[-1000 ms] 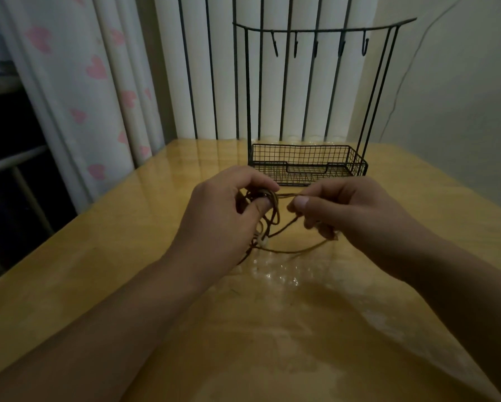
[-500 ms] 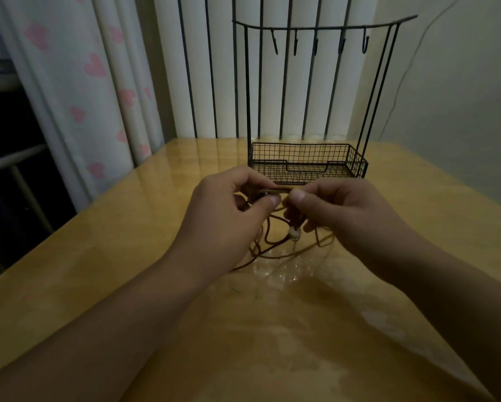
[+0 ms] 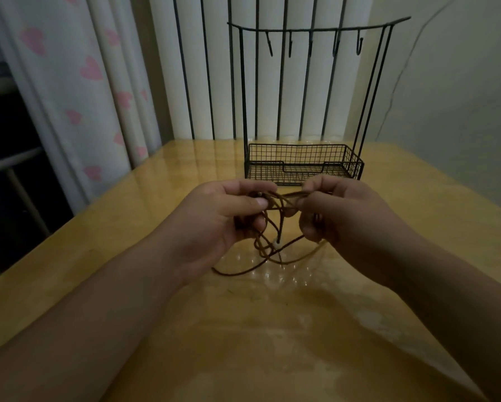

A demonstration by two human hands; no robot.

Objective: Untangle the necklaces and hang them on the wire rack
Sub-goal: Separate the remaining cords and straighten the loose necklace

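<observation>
Wood-toned surface (image 3: 104, 274): glossy yellow-brown top that fills the lower view and carries the rack at its far end.
Curtain (image 3: 78, 82): pale cloth with pink hearts, hanging at the left behind the surface.
Wire rack (image 3: 301, 166): black, upright on the far part of the surface; a mesh basket forms its base, tall rods rise to a curved top bar, and a row of small hooks (image 3: 311, 44) hangs from that bar with nothing on them.
Left hand (image 3: 214, 224): fingers curled, thumb and forefinger pinching the cords at the tangle's left side.
Right hand (image 3: 345, 219): fingers curled, pinching the cords at the tangle's right side, nearly meeting the left hand.
Necklaces (image 3: 272, 227): brown cords in one knot, held just above the surface in front of the rack; a short stretch runs left to right between the two hands, while loose loops droop below and trail toward the viewer onto the surface.
Bead (image 3: 276, 245): small, pale, hanging low in the loops.
</observation>
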